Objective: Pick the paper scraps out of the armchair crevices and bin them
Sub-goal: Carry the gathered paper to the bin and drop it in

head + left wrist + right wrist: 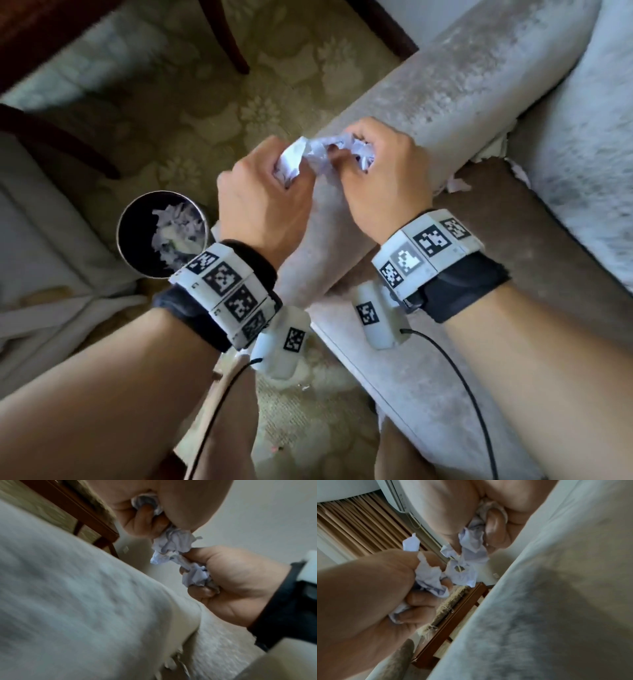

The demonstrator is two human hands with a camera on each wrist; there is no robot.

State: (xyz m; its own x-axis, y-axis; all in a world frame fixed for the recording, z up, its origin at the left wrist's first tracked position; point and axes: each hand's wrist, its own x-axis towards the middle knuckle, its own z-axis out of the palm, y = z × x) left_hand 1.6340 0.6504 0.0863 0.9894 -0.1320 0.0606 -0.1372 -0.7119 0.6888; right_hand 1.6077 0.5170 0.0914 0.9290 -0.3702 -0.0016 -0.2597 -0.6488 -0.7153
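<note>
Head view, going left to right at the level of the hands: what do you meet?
Bin holding scraps → left hand → crumpled paper gripped by both hands → right hand → loose scraps in the armchair crevice.

The head view looks steeply down on the armrest [428,102]; both blurry wrist views, seemingly tilted upward, closely share the crumpled paper [173,543].

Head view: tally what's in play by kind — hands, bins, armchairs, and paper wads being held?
Hands: 2, left hand and right hand, both gripping paper
Paper wads held: 1, wad crumpled between the two hands
Bins: 1, bin on the floor with scraps inside
Armchairs: 1, armchair
Total: 5
</note>
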